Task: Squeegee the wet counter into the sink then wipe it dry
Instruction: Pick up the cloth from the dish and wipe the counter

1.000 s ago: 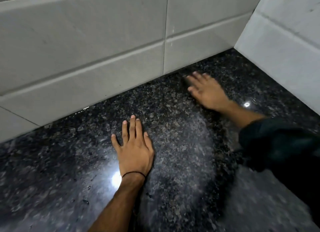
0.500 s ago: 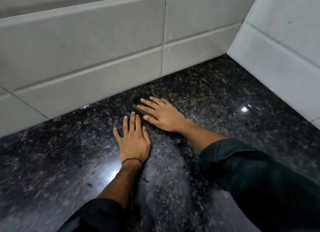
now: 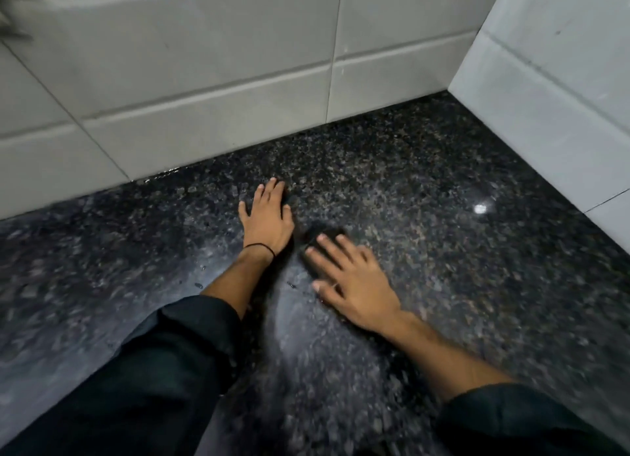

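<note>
The black speckled granite counter (image 3: 460,268) fills the view, with a pale wet streak down its middle. My left hand (image 3: 267,222) lies flat on the stone with its fingers spread, holding nothing, a thin black band at its wrist. My right hand (image 3: 351,281) is just right of it, nearer to me, blurred by motion. Its fingers press flat on a small dark cloth or pad (image 3: 325,235), of which only the edge shows past the fingertips. No sink or squeegee is in view.
A grey tiled back wall (image 3: 204,80) meets the counter behind my hands. A pale side wall (image 3: 552,97) closes the right corner. A few water drops (image 3: 198,285) lie left of my left forearm. Dark sleeves cover both forearms.
My right hand has swept the dark cloth from the far right near the back wall, leftward and then toward me, to beside my left wrist. The left hand stays planted.
</note>
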